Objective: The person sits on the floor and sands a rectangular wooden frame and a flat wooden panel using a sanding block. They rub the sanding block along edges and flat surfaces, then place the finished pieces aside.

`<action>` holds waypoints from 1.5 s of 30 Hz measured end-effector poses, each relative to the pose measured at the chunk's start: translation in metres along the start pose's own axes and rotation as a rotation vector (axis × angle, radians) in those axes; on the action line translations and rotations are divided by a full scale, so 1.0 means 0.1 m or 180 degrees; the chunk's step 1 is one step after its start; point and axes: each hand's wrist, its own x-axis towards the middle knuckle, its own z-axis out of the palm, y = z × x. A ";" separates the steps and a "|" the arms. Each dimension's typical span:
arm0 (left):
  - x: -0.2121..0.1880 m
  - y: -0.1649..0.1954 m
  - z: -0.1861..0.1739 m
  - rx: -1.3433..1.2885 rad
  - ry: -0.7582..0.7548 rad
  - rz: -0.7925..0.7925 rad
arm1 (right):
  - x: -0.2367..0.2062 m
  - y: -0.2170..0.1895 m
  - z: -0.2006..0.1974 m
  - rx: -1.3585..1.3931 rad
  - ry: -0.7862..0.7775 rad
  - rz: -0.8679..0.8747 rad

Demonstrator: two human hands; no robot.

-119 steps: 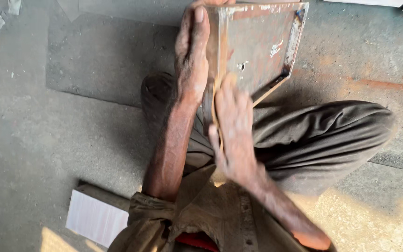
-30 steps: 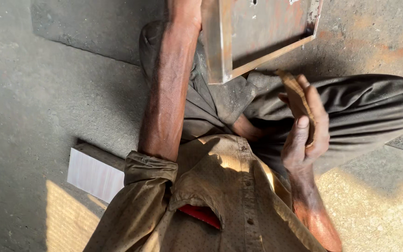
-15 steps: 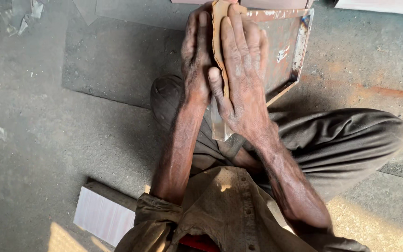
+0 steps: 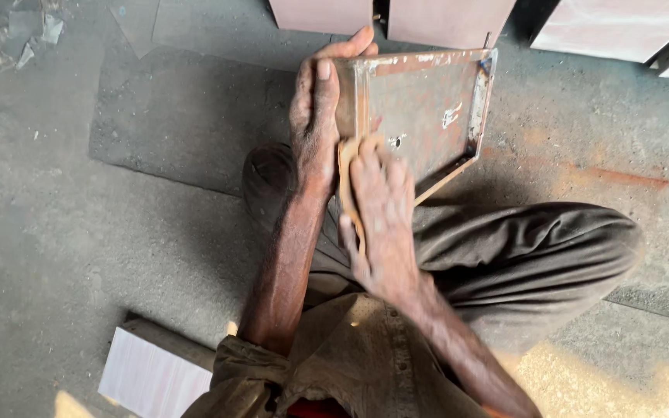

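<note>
On a gritty concrete floor [image 4: 63, 232], a seated person braces a rusty metal tray [image 4: 427, 116] upright over the lap, its open, rimmed face turned to the right. Left hand [image 4: 315, 116] is closed around the tray's near upright edge, thumb up along the edge and fingertips curled over the top corner. Right hand [image 4: 381, 209] lies flat, fingers together, pressing a tan abrasive sheet [image 4: 344, 159] against the lower part of that same edge; the sheet is pinned under the palm and fingers rather than pinched. The tray's lower corner rests near the knee of dark trousers [image 4: 536, 248]. A dark mat [image 4: 187, 116] lies beyond the legs, a pale board [image 4: 152, 371] sits by the left elbow, and pale panels [image 4: 443, 19] stand at the top of the view. Risks, as judged from this pose: the tray is steadied by one hand only, so a hard push could twist it out of that hold; bare fingers close to the raw rim could slip off the sheet and be scraped or cut.
</note>
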 end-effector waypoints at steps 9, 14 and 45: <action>0.03 0.15 -0.24 0.0086 0.0105 -0.0293 | -0.53 0.11 -0.06 0.0477 -0.0689 0.0173; -0.07 -0.08 -0.71 0.0300 0.0488 -0.0171 | -1.21 0.80 -0.27 0.0870 -0.0282 0.1210; -0.39 -0.41 -1.30 -0.0167 0.1327 -0.0556 | -0.57 3.22 0.00 -0.1418 -0.1463 0.0846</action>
